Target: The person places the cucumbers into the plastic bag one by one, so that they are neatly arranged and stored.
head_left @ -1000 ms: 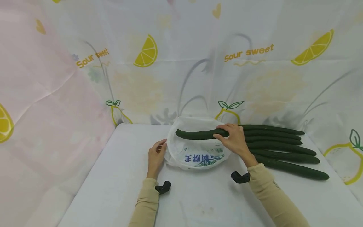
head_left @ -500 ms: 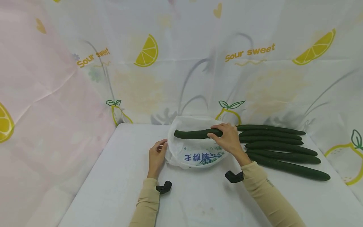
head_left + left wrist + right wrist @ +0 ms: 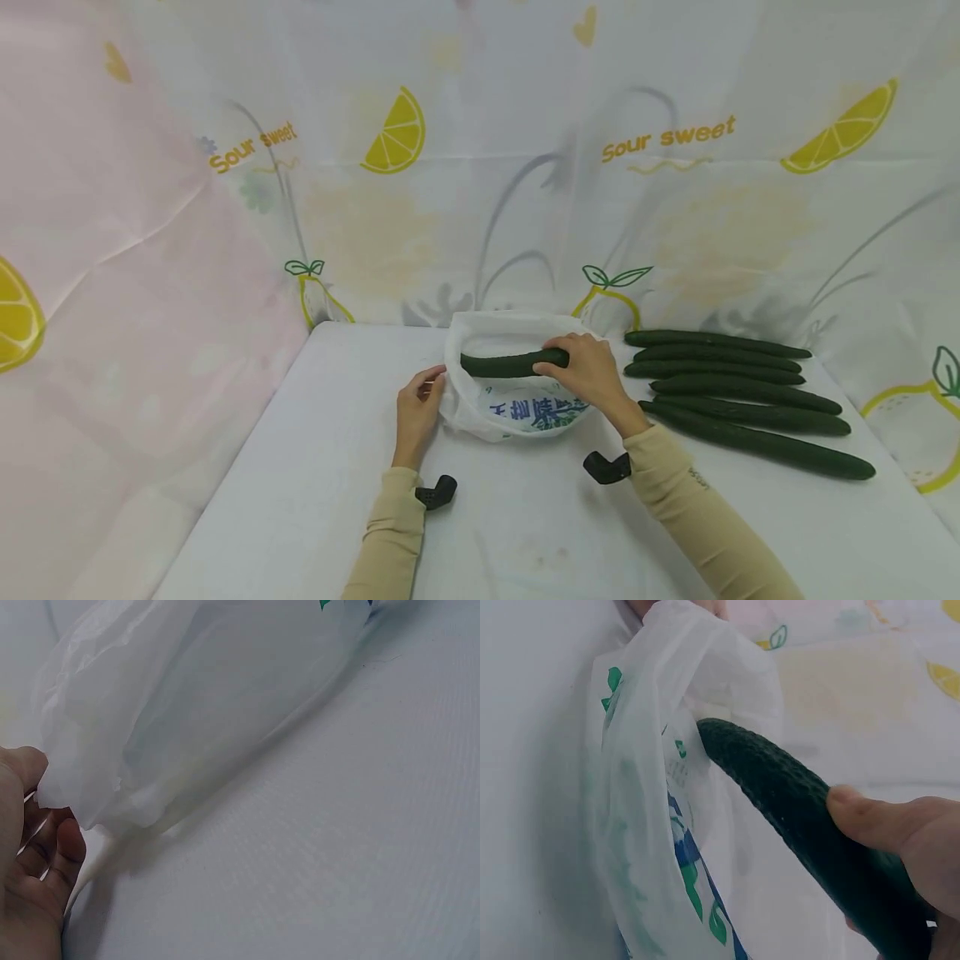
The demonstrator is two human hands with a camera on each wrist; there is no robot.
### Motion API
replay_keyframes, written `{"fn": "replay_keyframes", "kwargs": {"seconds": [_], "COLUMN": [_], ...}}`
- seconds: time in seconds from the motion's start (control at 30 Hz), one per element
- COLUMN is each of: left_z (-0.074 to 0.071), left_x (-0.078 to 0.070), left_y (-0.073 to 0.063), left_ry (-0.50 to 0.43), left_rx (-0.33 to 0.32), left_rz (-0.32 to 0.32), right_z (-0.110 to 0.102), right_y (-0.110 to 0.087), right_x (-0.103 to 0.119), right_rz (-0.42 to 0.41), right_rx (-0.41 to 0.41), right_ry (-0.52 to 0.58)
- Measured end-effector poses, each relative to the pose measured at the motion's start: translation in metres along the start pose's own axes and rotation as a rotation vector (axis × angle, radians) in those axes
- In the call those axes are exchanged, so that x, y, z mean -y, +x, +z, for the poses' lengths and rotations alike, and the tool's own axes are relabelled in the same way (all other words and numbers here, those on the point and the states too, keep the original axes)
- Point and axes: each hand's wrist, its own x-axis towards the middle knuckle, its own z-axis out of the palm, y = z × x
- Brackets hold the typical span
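Note:
My right hand grips a long dark green cucumber near its right end, thumb along the near side. The cucumber lies crosswise in the mouth of a white plastic bag with blue characters and green leaves printed on it. In the right wrist view the cucumber's far tip is within the bag's opening. My left hand pinches the bag's left rim between thumb and fingers. The left wrist view shows the bag film running up from the fingertips.
Several more cucumbers lie side by side on the right of the white table. A curtain printed with lemons rises behind the table's back edge. Each wrist wears a black camera mount.
My right hand has moved left and slightly down, carrying the cucumber further into the bag's mouth. The bag's opening has flattened a little. My left hand keeps its place at the rim.

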Motion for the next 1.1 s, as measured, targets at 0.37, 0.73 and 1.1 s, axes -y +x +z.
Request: {"fn": "replay_keyframes", "kwargs": {"seconds": [0.37, 0.73, 1.1], "left_z": [0.004, 0.004, 0.002], "left_x": [-0.003, 0.001, 0.003], "left_y": [0.005, -0.001, -0.002], "left_ry": [-0.040, -0.042, -0.044], "left_rx": [-0.062, -0.086, -0.080], "left_rz": [0.053, 0.006, -0.034], "right_z": [-0.007, -0.005, 0.006], "right_y": [0.003, 0.001, 0.003], "right_x": [-0.003, 0.000, -0.004], "right_rz": [0.044, 0.085, 0.039], "right_rx": [0.196, 0.347, 0.542], "right_ry": [0.006, -0.037, -0.010]}}
